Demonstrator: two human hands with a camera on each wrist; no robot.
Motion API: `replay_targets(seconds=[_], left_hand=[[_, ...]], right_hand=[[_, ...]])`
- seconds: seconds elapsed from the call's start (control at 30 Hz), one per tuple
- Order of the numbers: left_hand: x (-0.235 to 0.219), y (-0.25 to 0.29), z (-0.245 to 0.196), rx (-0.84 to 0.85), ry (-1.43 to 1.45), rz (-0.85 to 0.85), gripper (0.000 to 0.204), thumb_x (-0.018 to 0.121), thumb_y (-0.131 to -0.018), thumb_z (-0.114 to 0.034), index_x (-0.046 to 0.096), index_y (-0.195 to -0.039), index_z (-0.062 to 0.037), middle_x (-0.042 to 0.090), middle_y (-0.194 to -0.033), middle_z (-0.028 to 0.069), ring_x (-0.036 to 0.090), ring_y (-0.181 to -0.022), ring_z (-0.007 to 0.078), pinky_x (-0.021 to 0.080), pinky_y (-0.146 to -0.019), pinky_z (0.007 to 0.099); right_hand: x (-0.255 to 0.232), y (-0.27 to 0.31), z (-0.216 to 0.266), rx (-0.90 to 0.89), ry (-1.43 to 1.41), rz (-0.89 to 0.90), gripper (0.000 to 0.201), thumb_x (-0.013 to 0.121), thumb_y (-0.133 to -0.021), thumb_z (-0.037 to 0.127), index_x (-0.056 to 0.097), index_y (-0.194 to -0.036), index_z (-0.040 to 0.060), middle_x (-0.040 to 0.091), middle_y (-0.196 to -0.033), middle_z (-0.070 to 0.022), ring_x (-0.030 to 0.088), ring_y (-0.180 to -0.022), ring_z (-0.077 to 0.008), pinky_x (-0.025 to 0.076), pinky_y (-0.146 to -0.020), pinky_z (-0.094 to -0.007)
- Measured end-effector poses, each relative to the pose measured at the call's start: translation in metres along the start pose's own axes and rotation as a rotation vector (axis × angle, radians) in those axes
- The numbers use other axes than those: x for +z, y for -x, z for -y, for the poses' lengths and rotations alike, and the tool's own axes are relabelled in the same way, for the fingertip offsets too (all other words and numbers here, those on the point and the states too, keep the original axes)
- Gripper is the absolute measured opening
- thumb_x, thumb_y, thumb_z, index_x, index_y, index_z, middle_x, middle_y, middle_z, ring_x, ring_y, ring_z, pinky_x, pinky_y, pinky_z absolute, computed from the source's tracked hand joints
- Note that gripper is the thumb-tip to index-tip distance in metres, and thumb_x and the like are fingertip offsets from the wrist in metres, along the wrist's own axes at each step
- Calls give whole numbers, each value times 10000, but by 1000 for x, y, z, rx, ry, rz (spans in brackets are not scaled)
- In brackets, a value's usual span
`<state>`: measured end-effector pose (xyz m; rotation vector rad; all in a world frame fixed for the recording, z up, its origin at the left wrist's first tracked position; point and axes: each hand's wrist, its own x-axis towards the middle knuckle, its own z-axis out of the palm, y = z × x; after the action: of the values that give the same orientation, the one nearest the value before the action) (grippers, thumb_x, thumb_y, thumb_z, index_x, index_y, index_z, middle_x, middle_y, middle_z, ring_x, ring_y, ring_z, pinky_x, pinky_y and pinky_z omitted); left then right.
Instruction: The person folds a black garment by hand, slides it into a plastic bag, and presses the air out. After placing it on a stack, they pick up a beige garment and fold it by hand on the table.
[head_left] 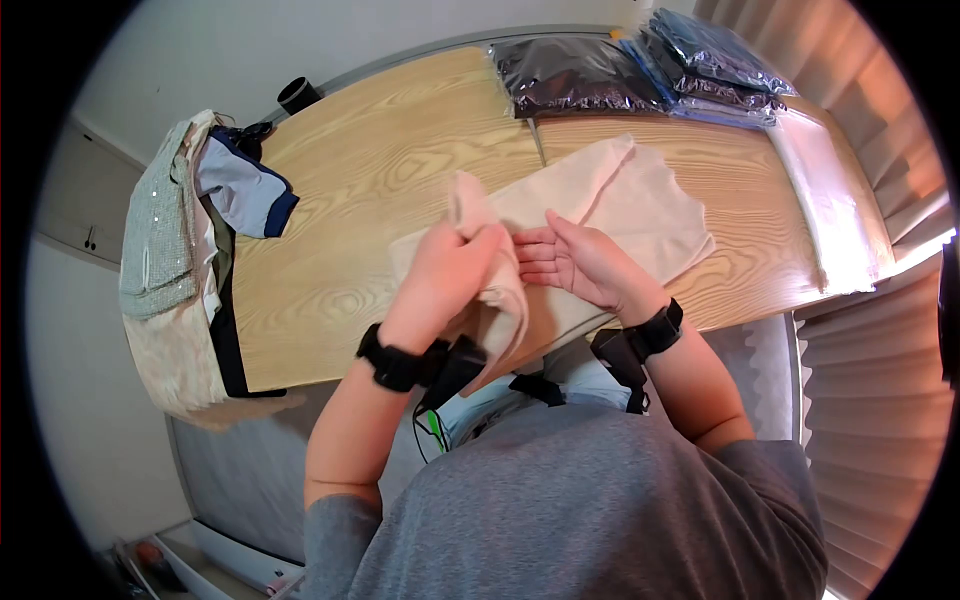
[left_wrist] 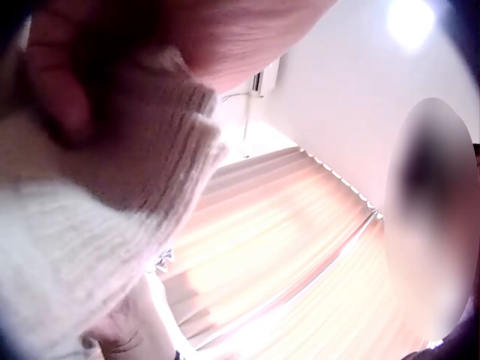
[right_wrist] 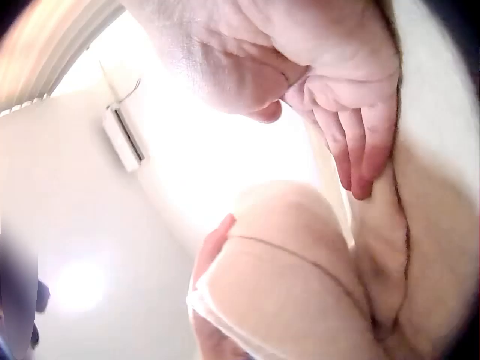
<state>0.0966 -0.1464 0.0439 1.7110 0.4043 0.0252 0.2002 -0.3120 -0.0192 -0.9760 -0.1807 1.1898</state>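
A cream knit garment [head_left: 650, 200] lies across the front of the wooden table, its left part lifted and bunched. My left hand [head_left: 445, 275] grips that raised part, thumb over the fabric. In the left wrist view, ribbed knit [left_wrist: 169, 154] shows close beneath the curled fingers. My right hand [head_left: 585, 268] is beside the raised fold, palm turned up and fingers straight, with fingertips right at the cloth. The right wrist view shows the same straight fingers [right_wrist: 356, 150] against the garment [right_wrist: 292, 262], with a dark seam line running along it.
Folded clothes, including a sequined grey piece [head_left: 165, 225] and a light blue one with navy trim [head_left: 240, 185], hang over the left edge. Plastic-wrapped garments [head_left: 575, 75] are stacked at the back right. Clear plastic packaging [head_left: 825, 200] lies at the right end. A black cup [head_left: 297, 95] stands at the back.
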Motion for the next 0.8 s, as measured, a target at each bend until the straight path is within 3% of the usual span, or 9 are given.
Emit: replay_targets(seconds=[0.1, 0.2, 0.4, 0.47, 0.5, 0.67, 0.7, 0.77, 0.8], left_hand=[[25, -19, 8, 62, 3, 96, 418, 596, -884, -254, 519, -1118, 84, 605, -788, 65, 545, -690, 104, 441, -599, 253], [25, -10, -15, -151, -160, 260, 815, 534, -937, -369, 35, -1470, -8, 599, -911, 77, 568, -776, 125, 467, -695, 247], [7, 18, -3, -114, 162, 386, 678, 445, -988, -274, 41, -1477, -34, 576, -1177, 124, 531, -1063, 162, 406, -906, 279], [6, 23, 12, -8, 89, 394, 675, 445, -988, -246, 28, -1478, -42, 559, -1213, 134, 520, -1096, 167, 398, -926, 283], [6, 26, 17, 103, 15, 406, 674, 444, -989, -217, 15, -1480, -50, 542, -1250, 143, 508, -1128, 173, 389, -946, 287], [-4, 58, 15, 359, -125, 152, 421, 527, -895, -72, 463, -1309, -33, 569, -1198, 132, 538, -1106, 226, 402, -964, 338], [-10, 57, 18, 358, -122, 151, 421, 527, -895, -72, 463, -1309, -33, 569, -1198, 132, 538, -1106, 226, 402, -964, 338], [-27, 51, 24, 684, -610, -38, 424, 550, -869, -65, 490, -1287, -37, 575, -1202, 123, 544, -1104, 264, 407, -961, 357], [-32, 46, 29, 676, -588, -38, 481, 617, -810, -125, 511, -1273, -48, 555, -1225, 180, 485, -1176, 350, 372, -998, 420]], right_hand=[[-7, 0, 7, 39, -218, 211, 697, 301, -961, 554, 440, -1244, -68, 587, -1128, -177, 600, -1014, -237, 470, -911, -338], [4, 7, 12, 10, -200, 17, 626, 360, -943, 563, 517, -1186, 8, 625, -1055, -127, 627, -925, -202, 505, -839, -313], [1, 4, 4, -60, -233, -27, 376, 584, -895, 417, 602, -1052, 77, 654, -953, -54, 635, -826, -151, 514, -731, -272], [5, 1, 0, -164, 287, -30, 249, 664, -834, 210, 611, -1020, 52, 651, -914, -41, 618, -818, -128, 492, -713, -266], [9, 1, -2, -161, 286, -29, 249, 664, -834, 210, 611, -1020, 52, 651, -914, -41, 618, -818, -128, 492, -713, -266], [34, 17, 14, -365, 540, -254, 252, 619, -771, 60, 615, -1009, -23, 659, -913, -64, 608, -841, -135, 485, -746, -282], [31, 17, 16, -362, 542, -254, 252, 619, -771, 60, 615, -1009, -23, 659, -913, -64, 608, -841, -135, 485, -746, -282], [23, 18, 21, -318, 493, -202, 258, 613, -775, 59, 612, -1018, -27, 660, -933, -72, 608, -836, -143, 486, -753, -287], [20, 17, 23, -314, 498, -198, 258, 613, -775, 59, 612, -1018, -27, 660, -933, -72, 608, -836, -143, 486, -753, -287]])
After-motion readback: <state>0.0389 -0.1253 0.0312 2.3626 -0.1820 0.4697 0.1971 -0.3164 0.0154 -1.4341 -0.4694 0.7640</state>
